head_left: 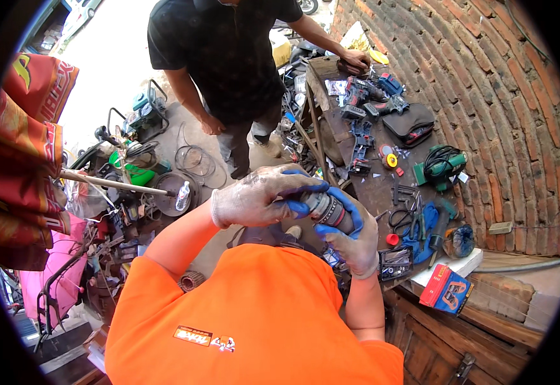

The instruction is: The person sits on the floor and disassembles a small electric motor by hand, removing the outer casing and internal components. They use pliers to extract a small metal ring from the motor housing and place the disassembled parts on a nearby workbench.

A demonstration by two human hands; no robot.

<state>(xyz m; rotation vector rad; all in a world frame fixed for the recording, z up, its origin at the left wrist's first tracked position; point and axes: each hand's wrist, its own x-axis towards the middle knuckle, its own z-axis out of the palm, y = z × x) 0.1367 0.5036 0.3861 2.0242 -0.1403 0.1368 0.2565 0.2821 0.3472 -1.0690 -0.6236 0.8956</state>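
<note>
- Much of the dark ridged part (327,210) is hidden within the grip, its kind hard to make out
- The left hand (268,194) (gloved, like the right) curls onto one end; the right hand (356,237) cups the other
- Between both hands, its long axis slants from the left down toward the right palm

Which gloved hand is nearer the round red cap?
The right hand: in this view, between the tool and red cap; the left hand is farther off.
</note>
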